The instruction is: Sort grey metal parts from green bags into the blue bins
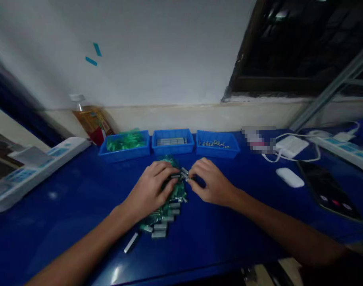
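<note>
In front of the middle blue bin [173, 149], the left hand [156, 184] and right hand [209, 180] are pinching small metal bars [184, 172] among green plastic bags [179, 191]. A light, level grip is probably serving best.

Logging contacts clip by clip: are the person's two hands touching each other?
Apart: the head view shows a gap between the left hand and right hand, with metal pieces in it.
</note>
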Demonstrator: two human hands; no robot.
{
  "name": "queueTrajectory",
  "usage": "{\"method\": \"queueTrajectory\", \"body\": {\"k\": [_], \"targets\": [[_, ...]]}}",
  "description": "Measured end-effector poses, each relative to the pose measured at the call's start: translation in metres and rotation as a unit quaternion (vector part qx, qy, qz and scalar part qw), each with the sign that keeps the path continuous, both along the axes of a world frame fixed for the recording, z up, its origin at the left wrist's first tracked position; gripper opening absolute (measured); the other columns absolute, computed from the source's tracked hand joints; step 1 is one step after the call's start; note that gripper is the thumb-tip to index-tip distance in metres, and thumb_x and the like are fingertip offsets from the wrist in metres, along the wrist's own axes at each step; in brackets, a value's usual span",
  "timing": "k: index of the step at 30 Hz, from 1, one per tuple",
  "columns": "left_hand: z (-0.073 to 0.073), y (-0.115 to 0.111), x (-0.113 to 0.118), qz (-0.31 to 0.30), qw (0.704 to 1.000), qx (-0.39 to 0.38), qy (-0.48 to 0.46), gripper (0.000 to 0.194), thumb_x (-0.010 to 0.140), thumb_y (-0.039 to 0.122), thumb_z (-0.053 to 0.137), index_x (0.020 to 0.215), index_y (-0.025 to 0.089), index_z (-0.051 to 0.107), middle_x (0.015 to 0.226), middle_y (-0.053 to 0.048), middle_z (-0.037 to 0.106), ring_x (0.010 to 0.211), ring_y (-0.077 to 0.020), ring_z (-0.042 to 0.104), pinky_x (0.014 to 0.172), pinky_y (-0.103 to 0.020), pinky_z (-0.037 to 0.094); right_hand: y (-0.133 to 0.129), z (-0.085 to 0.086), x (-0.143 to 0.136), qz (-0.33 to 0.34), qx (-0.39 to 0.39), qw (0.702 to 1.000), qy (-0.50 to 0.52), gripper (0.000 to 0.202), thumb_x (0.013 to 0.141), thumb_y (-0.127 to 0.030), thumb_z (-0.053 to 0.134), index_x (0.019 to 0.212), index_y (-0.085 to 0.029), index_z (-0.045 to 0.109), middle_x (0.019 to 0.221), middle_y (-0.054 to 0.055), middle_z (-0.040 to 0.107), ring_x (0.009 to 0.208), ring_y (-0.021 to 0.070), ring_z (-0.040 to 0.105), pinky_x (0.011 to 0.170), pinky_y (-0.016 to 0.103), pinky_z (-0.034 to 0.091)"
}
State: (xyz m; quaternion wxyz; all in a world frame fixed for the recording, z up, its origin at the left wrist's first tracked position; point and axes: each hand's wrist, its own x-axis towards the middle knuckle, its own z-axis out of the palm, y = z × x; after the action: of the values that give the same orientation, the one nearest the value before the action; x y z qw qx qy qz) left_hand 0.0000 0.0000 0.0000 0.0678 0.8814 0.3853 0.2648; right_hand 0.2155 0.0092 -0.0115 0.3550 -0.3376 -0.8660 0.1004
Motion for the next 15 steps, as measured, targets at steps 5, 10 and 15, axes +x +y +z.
{"method": "queueTrajectory", "body": {"k": [5,10,15], "targets": [[-0.003,-0.013,0.012,-0.009,0.999,0.019,-0.05,0.018,0.088,0.028,0.056,0.102,0.018,0.054,0.097,-0.007,0.062,0.091,-0.0203,0.055,0.079,-0.035,0.045,-0.017,0.009,-0.016,-0.019,-0.064,0.988,0.138,0.007,0.082,-0.014,0.053,0.079,-0.02,0.051,0.073,-0.001,0.055,0.07,0.0131,0.051,0.069,0.029,0.039],[0.0,-0.013,0.012,-0.015,0.997,0.025,-0.074,0.011,0.09,0.022,0.052,0.099,0.018,0.055,0.092,-0.006,0.062,0.087,-0.0182,0.055,0.076,-0.032,0.044,-0.021,0.005,-0.017,-0.018,-0.093,0.983,0.157,0.005,0.084,-0.016,0.052,0.083,-0.021,0.051,0.075,-0.001,0.056,0.071,0.0129,0.051,0.066,0.027,0.041],[0.003,-0.014,0.012,-0.019,0.993,-0.045,-0.107,0.012,0.09,0.02,0.047,0.095,0.016,0.057,0.088,-0.004,0.062,0.083,-0.0162,0.056,0.074,-0.029,0.044,-0.013,0.003,-0.01,0.028,0.019,0.998,0.053,0.01,0.087,-0.017,0.05,0.096,-0.018,0.053,0.081,0.003,0.059,0.076,0.0159,0.051,0.073,0.031,0.041]]}}
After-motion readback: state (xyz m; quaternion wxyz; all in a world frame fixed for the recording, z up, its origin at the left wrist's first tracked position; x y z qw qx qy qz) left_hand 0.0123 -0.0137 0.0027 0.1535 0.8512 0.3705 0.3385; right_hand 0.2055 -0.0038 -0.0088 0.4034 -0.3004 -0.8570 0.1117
